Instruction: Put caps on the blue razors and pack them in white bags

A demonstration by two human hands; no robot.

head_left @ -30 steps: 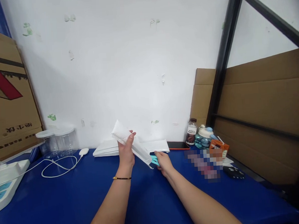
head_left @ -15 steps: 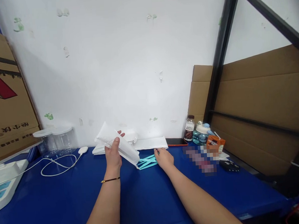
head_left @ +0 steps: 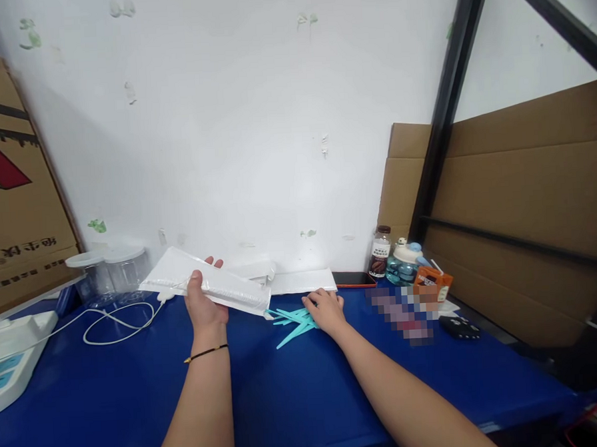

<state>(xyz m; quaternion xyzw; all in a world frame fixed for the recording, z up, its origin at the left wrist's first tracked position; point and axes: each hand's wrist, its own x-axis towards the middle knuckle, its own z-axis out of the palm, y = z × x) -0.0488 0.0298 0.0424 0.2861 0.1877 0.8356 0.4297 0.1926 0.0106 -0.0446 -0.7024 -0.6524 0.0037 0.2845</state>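
Observation:
My left hand [head_left: 206,298] grips a white mailer envelope [head_left: 216,281] about its middle, thumb in front. The envelope is tilted, its lower end toward the right, just over the blue table [head_left: 287,391]. From near that end spreads a loose bunch of thin turquoise pointed sticks [head_left: 294,320], crossing one another on the table. My right hand [head_left: 326,309] closes over their right ends with bent fingers, and those ends are hidden under it. What the sticks are exactly I cannot make out.
Flat white packets [head_left: 304,281] and a phone [head_left: 354,280] lie along the wall. At right stand a brown-capped bottle [head_left: 380,252], a blue bottle [head_left: 405,266], an orange carton [head_left: 432,284] and a black object [head_left: 460,327]. At left are clear jars [head_left: 127,276], a cable [head_left: 112,341] and a power strip [head_left: 23,358].
The envelope has swung flatter, its upper end moving left and down with my left hand. The turquoise sticks have fanned out on the table. My right hand has barely moved.

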